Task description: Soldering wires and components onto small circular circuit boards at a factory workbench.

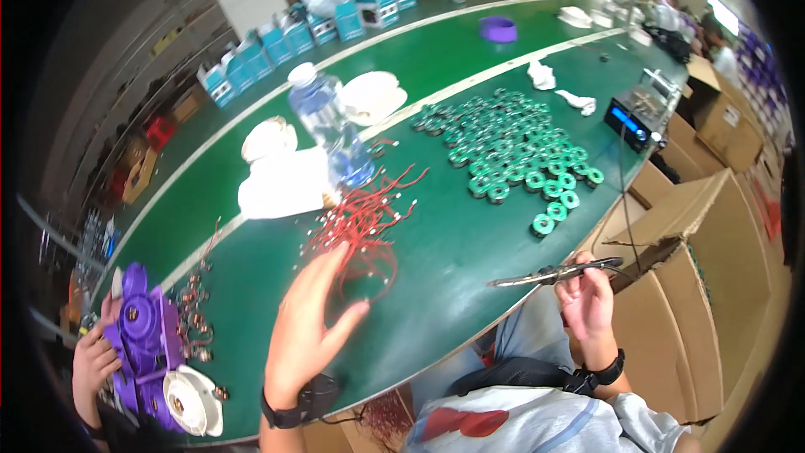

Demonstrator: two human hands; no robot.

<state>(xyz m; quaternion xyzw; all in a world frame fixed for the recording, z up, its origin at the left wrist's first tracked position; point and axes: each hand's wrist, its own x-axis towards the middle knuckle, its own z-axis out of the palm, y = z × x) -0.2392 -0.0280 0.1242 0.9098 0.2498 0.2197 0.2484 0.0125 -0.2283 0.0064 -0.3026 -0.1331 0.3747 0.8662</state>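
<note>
My left hand (pixel 310 319) is open over the green table, thumb apart from the outstretched fingers. Its fingertips reach the near edge of a tangled heap of thin red wires (pixel 365 214) with small white ends; contact with them I cannot make out. My right hand (pixel 589 298) grips a soldering iron (pixel 537 278) near the table's front edge, its tip pointing left. A dark cable trails from the iron toward a black soldering station (pixel 629 126) with a lit blue display. Beyond the iron lie many small green ring-shaped coils (pixel 524 147).
A water bottle (pixel 331 130) stands behind the wires, beside white plastic parts (pixel 285 184). At far left another person's hand (pixel 96 361) touches purple housings (pixel 142 327). Open cardboard boxes (pixel 679 310) stand at right. A green conveyor belt (pixel 436 50) runs behind, with a purple ring (pixel 499 30).
</note>
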